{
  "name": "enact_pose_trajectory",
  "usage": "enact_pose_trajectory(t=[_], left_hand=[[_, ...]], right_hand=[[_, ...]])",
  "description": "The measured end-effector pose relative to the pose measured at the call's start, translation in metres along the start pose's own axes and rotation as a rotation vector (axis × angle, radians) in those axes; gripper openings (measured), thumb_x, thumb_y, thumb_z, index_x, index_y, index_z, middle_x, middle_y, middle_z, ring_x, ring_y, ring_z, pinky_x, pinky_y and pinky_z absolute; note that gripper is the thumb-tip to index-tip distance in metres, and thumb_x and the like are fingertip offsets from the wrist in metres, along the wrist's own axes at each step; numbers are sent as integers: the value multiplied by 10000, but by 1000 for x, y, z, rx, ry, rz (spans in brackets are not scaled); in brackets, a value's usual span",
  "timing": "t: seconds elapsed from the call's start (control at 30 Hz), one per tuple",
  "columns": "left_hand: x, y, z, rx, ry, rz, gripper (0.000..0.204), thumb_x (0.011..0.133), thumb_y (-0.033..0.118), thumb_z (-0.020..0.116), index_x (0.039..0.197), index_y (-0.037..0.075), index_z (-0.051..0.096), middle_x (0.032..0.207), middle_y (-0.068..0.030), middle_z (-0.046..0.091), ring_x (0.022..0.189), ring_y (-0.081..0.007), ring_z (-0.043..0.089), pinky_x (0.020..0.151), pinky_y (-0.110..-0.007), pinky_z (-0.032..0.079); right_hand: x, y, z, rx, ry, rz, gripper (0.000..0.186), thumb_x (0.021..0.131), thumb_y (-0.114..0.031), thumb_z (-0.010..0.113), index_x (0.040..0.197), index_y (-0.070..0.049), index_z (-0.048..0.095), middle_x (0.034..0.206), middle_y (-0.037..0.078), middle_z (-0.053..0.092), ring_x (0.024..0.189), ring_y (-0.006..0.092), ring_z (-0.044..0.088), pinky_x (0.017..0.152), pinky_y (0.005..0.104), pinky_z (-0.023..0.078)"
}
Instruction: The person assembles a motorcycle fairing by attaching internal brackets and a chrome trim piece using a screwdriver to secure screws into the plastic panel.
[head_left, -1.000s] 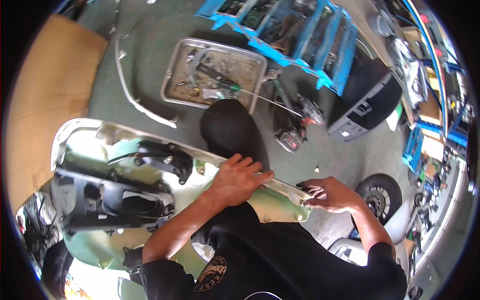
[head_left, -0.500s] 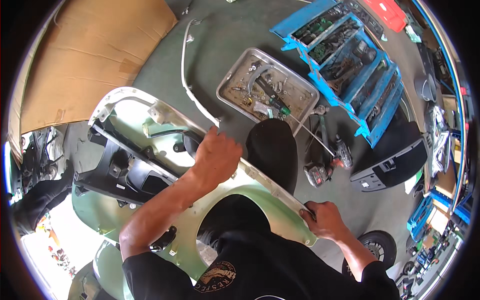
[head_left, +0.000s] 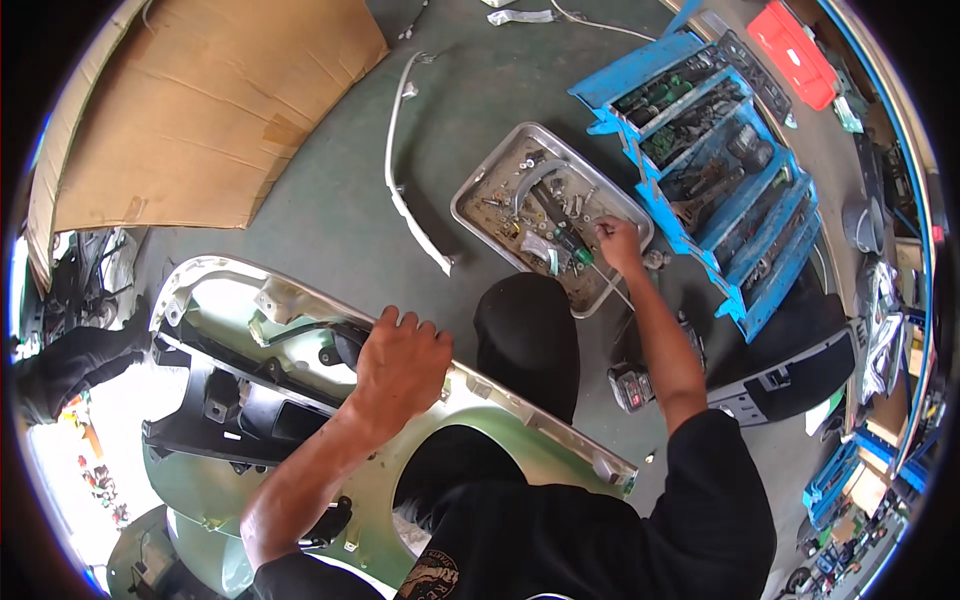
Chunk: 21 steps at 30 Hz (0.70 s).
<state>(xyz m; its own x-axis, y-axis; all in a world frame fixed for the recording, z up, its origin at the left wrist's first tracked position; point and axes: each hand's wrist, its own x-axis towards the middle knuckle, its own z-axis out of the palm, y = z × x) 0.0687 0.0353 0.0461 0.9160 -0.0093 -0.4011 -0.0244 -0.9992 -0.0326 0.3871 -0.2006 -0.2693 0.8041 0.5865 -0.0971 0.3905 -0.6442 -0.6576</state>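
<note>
A pale green vehicle body panel (head_left: 372, 448) with a large round opening lies across my lap. My left hand (head_left: 402, 365) is closed over its upper edge, fingers bent over the rim. A black plastic part (head_left: 235, 405) sits along the panel's left side. My right hand (head_left: 618, 243) is above the right end of a metal tray (head_left: 478, 178), its fingertips drawn together; whatever they may hold is too small to make out. Inside the tray are small bolts and nuts, a curved grey strip, a clear plastic bag (head_left: 537, 248) and a green-handled screwdriver (head_left: 578, 250).
Beyond the tray stands an opened blue cantilever toolbox (head_left: 668, 212) full of tools. A white curved strip (head_left: 397, 180) lies on the floor. Cardboard (head_left: 200, 120) fills the far left. A cordless tool (head_left: 630, 385) and a black panel (head_left: 775, 375) lie to the right.
My right hand has let go of the panel's right end and moved forward to the tray. The left hand stays on the upper edge. The panel's right end sits slightly lower in view.
</note>
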Motion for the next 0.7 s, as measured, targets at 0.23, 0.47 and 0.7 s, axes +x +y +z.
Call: enact_pose_trajectory(t=[0.23, 0.47, 0.7], left_hand=[[-17, -7, 2, -37, 7, -106, 191, 774, 301, 722, 772, 111, 696, 718, -35, 657, 762, -211, 633, 762, -373, 418], [-19, -3, 5, -11, 47, -114, 199, 748, 298, 727, 739, 107, 671, 685, -39, 625, 731, -212, 615, 752, -372, 409], [-18, -1, 2, -36, 78, -116, 124, 730, 222, 692, 725, 102, 659, 682, -43, 621, 726, -215, 611, 757, -371, 415]], right_hand=[[27, -27, 51, -188, 26, 93, 253, 838, -182, 728, 1090, -163, 719, 1100, 143, 655, 1030, 356, 638, 875, 470, 523], [49, -51, 37, -392, -29, 306, 227, 815, -164, 701, 1041, -163, 721, 1109, 121, 649, 1088, 342, 618, 908, 476, 528], [85, -45, 50, -364, -177, -24, 171, 826, -194, 677, 976, -161, 752, 1158, 68, 658, 1164, 320, 577, 967, 421, 516]])
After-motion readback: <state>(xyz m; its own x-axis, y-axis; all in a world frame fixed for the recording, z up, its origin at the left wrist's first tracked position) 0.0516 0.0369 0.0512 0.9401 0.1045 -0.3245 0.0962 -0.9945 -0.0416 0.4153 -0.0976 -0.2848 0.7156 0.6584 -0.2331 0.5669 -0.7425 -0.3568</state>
